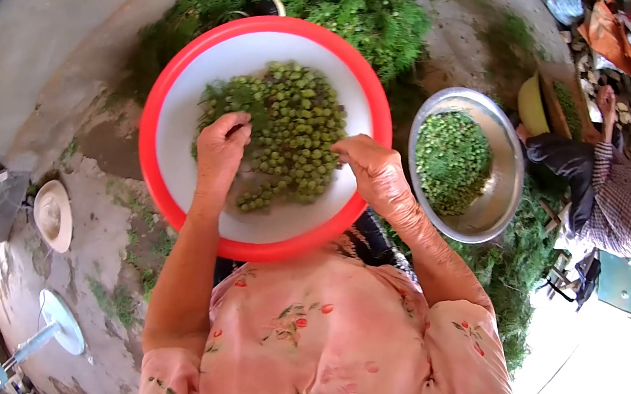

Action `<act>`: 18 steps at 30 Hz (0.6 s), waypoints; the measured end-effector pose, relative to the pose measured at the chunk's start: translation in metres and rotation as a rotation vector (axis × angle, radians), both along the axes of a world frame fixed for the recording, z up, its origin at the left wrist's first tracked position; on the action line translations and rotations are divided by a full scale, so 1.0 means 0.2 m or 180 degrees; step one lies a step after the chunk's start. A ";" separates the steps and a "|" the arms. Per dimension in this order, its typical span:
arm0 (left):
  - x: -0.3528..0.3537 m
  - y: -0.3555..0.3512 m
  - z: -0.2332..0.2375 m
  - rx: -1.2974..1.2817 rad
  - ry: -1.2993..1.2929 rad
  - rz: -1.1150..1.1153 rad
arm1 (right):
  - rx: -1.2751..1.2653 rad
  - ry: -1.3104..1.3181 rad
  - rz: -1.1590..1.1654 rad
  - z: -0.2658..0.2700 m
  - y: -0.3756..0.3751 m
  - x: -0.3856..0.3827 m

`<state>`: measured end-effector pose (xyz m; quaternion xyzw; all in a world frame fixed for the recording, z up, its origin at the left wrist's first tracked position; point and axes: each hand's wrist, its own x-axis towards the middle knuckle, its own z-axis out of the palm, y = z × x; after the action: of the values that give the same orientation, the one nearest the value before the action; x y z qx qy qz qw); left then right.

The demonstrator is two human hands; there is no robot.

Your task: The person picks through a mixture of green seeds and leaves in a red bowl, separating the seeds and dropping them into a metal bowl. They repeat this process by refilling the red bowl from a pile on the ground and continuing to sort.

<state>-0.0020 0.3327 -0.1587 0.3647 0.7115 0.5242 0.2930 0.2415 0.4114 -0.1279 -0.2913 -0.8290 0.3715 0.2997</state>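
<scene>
A white basin with a red rim (247, 251) rests at my lap, holding many round green fruits (303, 117) and some feathery green leaves (244, 101). Over the left part of the basin is my left hand (223, 145), its fingers curled together beside the leaves; what they pinch is too small to make out. My right hand (373, 169) reaches over the basin's right rim, thumb and fingertips pressed together near the fruits. Anything between those fingertips is too small to tell.
To the right stands a metal bowl (505, 190) of green fruits. Leafy branches (353, 9) lie behind the basin. Another person (628, 201) sits at the far right by a yellow-green bowl (532, 103). At left are a straw hat (53, 215) and a fan (63, 322).
</scene>
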 end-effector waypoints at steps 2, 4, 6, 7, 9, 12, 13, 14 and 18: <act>-0.04 0.00 -0.05 0.0481 0.0549 0.0439 | 0.0050 -0.0213 0.0020 -0.04 -0.04 -0.04; -0.07 -0.01 -0.01 0.0755 0.1016 0.0759 | 0.0144 -0.0396 0.0053 -0.06 -0.05 -0.03; -0.09 -0.02 0.09 0.0597 0.1970 0.1234 | 0.0197 -0.0417 0.0102 -0.07 -0.06 -0.03; -0.10 -0.02 0.17 0.0369 0.2739 0.1488 | 0.0261 -0.0581 0.0138 -0.06 -0.07 -0.03; -0.15 -0.06 0.19 -0.0148 0.3212 0.1836 | 0.0399 -0.0856 0.0366 -0.03 -0.07 -0.03; -0.23 -0.06 0.15 -0.0857 0.2581 0.1836 | 0.0335 -0.0906 0.0416 -0.01 -0.09 -0.05; -0.25 -0.06 0.15 -0.0974 0.2604 0.1847 | 0.0276 -0.0940 0.0406 0.00 -0.09 -0.06; -0.25 -0.05 0.16 -0.1079 0.2624 0.1847 | 0.0278 -0.1093 0.0478 -0.01 -0.08 -0.05; -0.25 -0.06 0.17 -0.1040 0.2634 0.1832 | 0.0123 -0.1370 0.0845 -0.03 -0.06 -0.08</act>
<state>-0.0525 0.3214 -0.1256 0.2807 0.9114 0.2779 -0.1150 0.2257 0.3988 -0.1339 -0.2465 -0.9117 0.3212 0.0704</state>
